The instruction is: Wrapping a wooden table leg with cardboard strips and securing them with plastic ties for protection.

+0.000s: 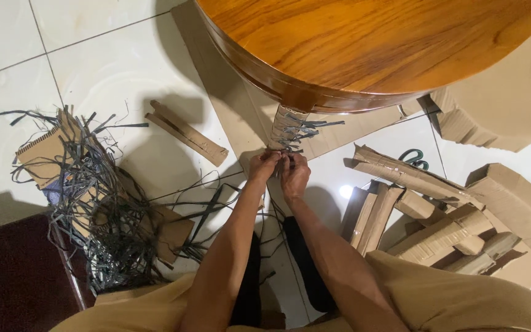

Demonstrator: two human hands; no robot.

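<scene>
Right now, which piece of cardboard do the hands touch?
The cardboard wrapped around the table leg, tied with dark strips: both hands meet at its lower end. The other pieces lie loose on the floor.

Both forearms reached forward, converging; the left hand and right hand met side by side, fingers curled and pinched.

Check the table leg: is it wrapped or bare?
Wrapped: cardboard covers the table leg, bound by dark straps; both hands grip its lower end.
</scene>
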